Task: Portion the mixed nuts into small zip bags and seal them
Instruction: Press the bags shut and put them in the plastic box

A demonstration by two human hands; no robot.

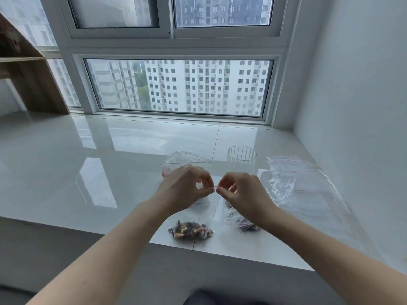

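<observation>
While both my left hand (187,188) and right hand (240,192) pinch the red zip strip of the small zip bag (191,231) at frame centre, fingers clenched on it, I judge: press outward evenly along the seal. Thin crinkly film; lumpy nuts sag low. Ribbed glass (241,156) behind, on the glossy tabletop (88,161).

Soft, overcast daylight came through the window (178,86) ahead, leaving the scene evenly bright with faint shadows. The glossy sill (66,164) mirrored the panes as pale glare. Wide-angle distortion bent the frame edges; the forearms nearest looked slightly soft.
</observation>
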